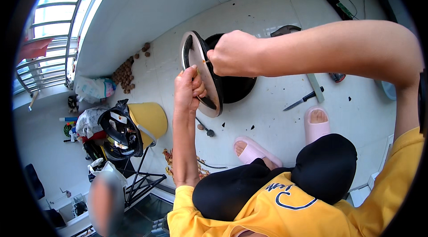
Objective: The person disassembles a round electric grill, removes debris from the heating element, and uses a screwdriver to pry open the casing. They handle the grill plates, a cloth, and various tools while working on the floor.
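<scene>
A round, disc-like thing point(209, 74) with a pale broad rim and a dark band inside it is tilted on edge in front of me. My left hand point(189, 87) is closed at its near left side, fingers curled in against it. Across from it my right hand point(234, 54) makes a tight fist by the disc's right edge. A small thin bit shows at the right fingers, too small to name. Behind the disc and partly under my right hand is a round black basin-like thing point(240, 90) on the floor.
A knife point(303, 98) with a black handle lies on the pale floor beside a grey-green bar point(315, 87). Left stands a yellow bucket point(149, 123) lined with a black bag. Walnut-like brown lumps point(122, 76) are heaped by the wall. Pink slippers point(256, 151) are on my feet.
</scene>
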A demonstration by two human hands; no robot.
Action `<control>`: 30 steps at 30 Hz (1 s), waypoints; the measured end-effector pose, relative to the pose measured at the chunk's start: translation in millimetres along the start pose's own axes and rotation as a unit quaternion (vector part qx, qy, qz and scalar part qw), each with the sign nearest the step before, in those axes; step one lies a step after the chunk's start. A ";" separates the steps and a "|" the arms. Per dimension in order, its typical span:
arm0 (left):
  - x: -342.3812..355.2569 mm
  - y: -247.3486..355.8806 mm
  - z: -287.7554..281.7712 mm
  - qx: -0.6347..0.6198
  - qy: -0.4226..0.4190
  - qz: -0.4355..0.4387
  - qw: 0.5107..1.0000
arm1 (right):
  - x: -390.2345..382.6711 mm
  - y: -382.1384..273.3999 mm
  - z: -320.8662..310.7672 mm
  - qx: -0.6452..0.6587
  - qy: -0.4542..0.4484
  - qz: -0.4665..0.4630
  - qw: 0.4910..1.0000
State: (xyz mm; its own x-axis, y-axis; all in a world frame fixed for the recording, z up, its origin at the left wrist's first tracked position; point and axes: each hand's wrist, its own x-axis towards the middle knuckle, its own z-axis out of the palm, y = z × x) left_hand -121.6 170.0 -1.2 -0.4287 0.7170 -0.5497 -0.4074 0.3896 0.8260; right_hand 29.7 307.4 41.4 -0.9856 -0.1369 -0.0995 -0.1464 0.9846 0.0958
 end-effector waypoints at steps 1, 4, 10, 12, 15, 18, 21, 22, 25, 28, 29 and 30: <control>-1.4 2.9 -4.8 -0.001 0.006 0.004 1.000 | 5.2 -1.6 -8.9 -0.021 0.005 -0.009 1.000; -5.6 5.3 -6.9 -0.013 0.026 0.020 0.999 | 17.3 3.0 -30.4 -0.042 -0.050 -0.038 0.997; -1.5 -12.1 15.1 -0.024 0.013 0.022 0.999 | 0.9 13.2 1.7 0.169 -0.078 0.164 0.969; -0.5 -29.0 27.2 0.010 0.023 -0.003 1.000 | -21.3 6.4 44.2 0.262 -0.090 0.145 0.950; -10.7 -36.7 37.6 0.072 0.010 -0.003 0.997 | -46.6 -6.0 62.6 0.396 -0.111 0.205 0.888; -8.5 -54.0 35.7 0.142 -0.016 -0.003 0.990 | -69.8 -15.5 80.4 0.748 -0.163 0.290 0.574; -5.4 -87.5 43.2 0.288 0.002 0.019 0.957 | -85.8 -43.1 116.3 0.761 -0.193 0.318 0.532; -5.6 -97.0 47.3 0.313 -0.018 0.033 0.949 | -92.4 -53.0 131.8 0.766 -0.192 0.331 0.516; -8.5 -112.5 44.3 0.384 -0.079 0.055 0.918 | -99.4 -87.2 160.1 0.743 -0.132 0.358 0.550; -18.1 -96.9 30.6 0.473 -0.109 0.132 0.864 | -95.7 -99.4 176.1 0.754 -0.115 0.361 0.536; -18.1 -94.8 23.4 0.483 -0.078 0.217 0.845 | -95.9 -102.9 181.8 0.757 -0.110 0.363 0.532; -16.4 -89.6 16.3 0.488 -0.048 0.304 0.817 | -97.6 -105.2 186.2 0.758 -0.103 0.368 0.529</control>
State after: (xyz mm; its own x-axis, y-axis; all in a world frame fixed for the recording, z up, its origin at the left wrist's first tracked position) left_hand -64.9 132.8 -64.2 -0.2281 0.9732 -0.0279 0.7138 0.1866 0.6750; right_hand 157.1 237.5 -143.4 -0.6752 0.2064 -0.7082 0.6602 -0.2590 -0.7050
